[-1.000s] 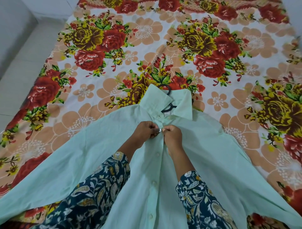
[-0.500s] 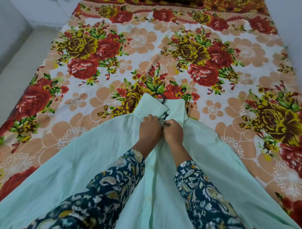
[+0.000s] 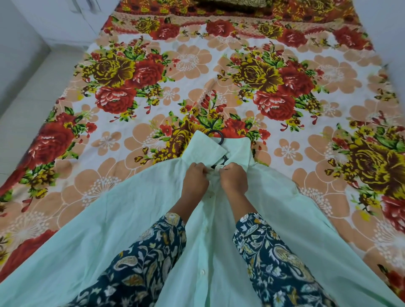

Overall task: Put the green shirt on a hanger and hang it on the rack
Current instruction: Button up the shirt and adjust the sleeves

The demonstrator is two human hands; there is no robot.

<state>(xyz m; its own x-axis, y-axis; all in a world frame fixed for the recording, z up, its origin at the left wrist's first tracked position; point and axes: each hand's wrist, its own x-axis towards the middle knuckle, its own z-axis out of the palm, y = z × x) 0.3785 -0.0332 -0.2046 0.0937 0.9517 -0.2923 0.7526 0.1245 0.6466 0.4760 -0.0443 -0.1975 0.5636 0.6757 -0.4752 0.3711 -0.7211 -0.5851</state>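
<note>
Two hands, left hand (image 3: 195, 179) and right hand (image 3: 233, 180), on one green shirt (image 3: 135, 210), one hanger (image 3: 217, 135).

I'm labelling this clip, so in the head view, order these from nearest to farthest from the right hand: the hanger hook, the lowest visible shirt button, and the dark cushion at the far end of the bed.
From the right hand:
1. Hanger hook, just beyond the hand, poking out past the collar.
2. Lowest visible shirt button, on the placket between the sleeves, toward the person.
3. Dark cushion, at the bed's far end, top of view.
</note>
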